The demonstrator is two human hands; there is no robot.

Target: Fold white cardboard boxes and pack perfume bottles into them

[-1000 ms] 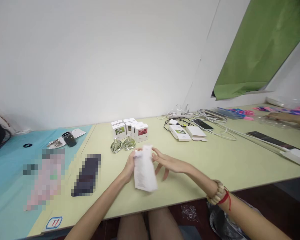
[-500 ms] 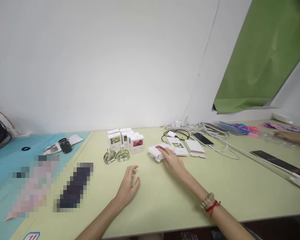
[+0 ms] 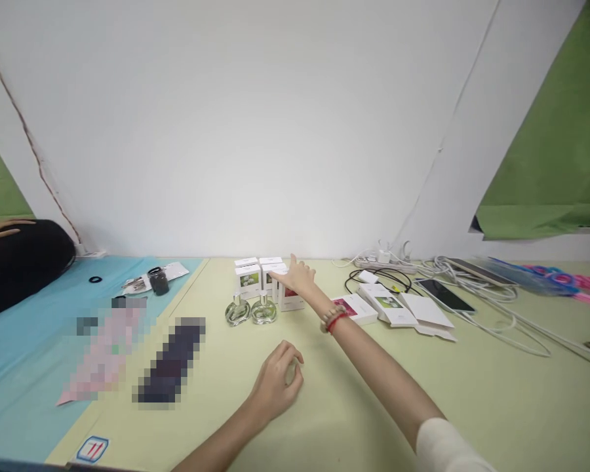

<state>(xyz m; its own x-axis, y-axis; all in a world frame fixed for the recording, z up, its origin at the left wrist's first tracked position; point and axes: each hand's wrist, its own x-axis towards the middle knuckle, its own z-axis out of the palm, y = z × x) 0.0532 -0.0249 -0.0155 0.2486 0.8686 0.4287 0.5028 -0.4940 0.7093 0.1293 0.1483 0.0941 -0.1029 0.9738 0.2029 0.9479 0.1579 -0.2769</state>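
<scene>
Several closed boxes; right hand splayed at them, left hand half-curled; both empty.

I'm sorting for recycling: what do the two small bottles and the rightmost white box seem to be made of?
The two bottles look like clear, glossy glass: they're see-through with bright highlights, though plastic is possible. The white box seems thin, smooth cardboard, judging by its folded flap and straight creases.

Wht wall behind yel-grn tbl, grn curtain on R.
</scene>
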